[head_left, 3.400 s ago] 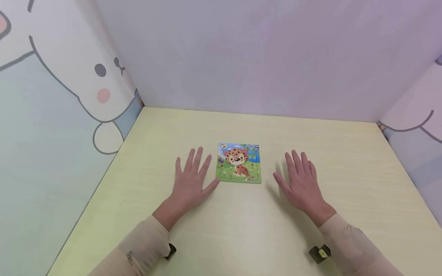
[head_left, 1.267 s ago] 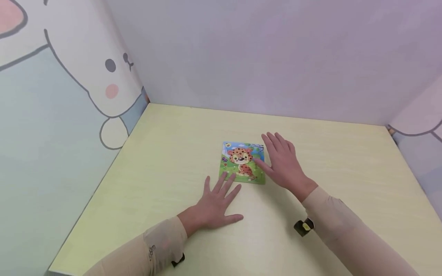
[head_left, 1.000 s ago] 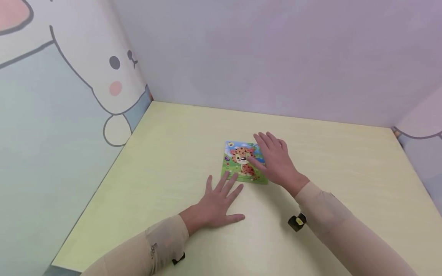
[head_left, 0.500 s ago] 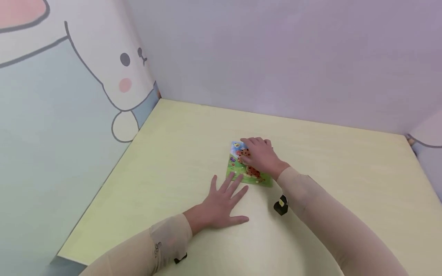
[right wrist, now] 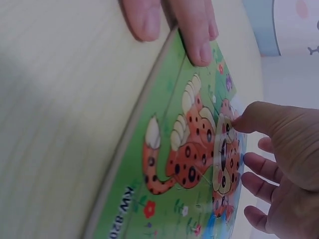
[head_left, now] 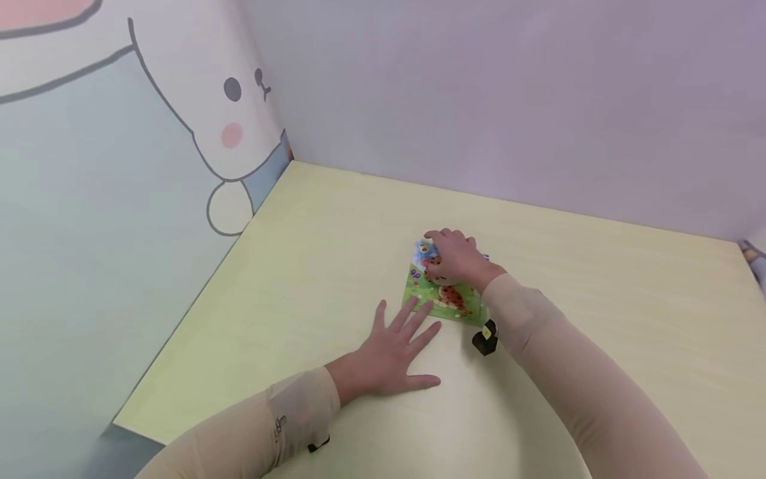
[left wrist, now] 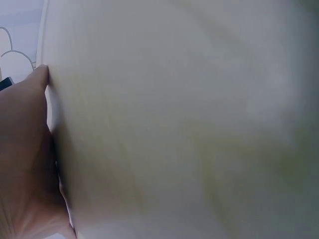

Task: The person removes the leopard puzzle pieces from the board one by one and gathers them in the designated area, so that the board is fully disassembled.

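Note:
A square jigsaw puzzle (head_left: 421,289) with a spotted leopard cub on green and blue lies flat on the table. My left hand (head_left: 389,359) is spread, palm down on the table, two fingertips resting on the puzzle's lower left edge. Over the upper part of the puzzle my right hand (head_left: 457,259) bends its fingers and thumb to grip it. In the right wrist view, the thumb (right wrist: 261,118) touches the cub's face and the curled fingers (right wrist: 259,186) meet the puzzle near its head. Whether any piece is raised cannot be told. The right hand hides the puzzle's upper right.
The pale wood table (head_left: 335,266) extends around the puzzle. A lilac wall panel (head_left: 479,100) closes off the back. On the left stands a wall (head_left: 108,199) with a cartoon animal print. A dark wrist device (head_left: 485,338) hangs under the right sleeve.
My right hand has come left onto the puzzle, its fingers bending over the upper part. My left hand has moved to the puzzle's lower edge. The head view has shifted, so the scene drifts right.

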A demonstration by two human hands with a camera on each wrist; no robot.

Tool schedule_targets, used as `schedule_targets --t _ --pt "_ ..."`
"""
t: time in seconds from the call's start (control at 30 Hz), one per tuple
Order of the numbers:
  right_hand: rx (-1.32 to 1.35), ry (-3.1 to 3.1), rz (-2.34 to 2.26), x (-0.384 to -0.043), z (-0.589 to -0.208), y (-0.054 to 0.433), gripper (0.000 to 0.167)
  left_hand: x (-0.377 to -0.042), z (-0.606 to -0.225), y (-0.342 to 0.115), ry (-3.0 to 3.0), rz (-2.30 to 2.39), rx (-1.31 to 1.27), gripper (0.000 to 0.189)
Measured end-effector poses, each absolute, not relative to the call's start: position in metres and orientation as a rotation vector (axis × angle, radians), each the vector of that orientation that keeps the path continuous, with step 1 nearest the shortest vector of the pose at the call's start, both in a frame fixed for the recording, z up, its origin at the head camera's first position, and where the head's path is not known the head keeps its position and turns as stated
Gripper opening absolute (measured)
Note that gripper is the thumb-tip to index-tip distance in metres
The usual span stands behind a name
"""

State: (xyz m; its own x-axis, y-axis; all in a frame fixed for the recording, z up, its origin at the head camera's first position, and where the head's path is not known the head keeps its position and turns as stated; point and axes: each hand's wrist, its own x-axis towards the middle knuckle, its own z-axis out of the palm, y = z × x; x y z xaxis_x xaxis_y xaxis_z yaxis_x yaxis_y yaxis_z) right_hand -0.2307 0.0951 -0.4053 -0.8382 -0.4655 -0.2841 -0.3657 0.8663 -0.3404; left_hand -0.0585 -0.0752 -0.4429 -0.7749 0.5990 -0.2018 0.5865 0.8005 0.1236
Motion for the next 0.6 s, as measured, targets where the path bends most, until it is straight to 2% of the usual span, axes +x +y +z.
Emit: schedule_targets --t 0.6 --pt "-0.613 2.607 -0.380 -0.2324 -0.4083 0.0973 0.070 -0.0518 -0.4420 -0.0736 2.742 0.041 0.925 0.088"
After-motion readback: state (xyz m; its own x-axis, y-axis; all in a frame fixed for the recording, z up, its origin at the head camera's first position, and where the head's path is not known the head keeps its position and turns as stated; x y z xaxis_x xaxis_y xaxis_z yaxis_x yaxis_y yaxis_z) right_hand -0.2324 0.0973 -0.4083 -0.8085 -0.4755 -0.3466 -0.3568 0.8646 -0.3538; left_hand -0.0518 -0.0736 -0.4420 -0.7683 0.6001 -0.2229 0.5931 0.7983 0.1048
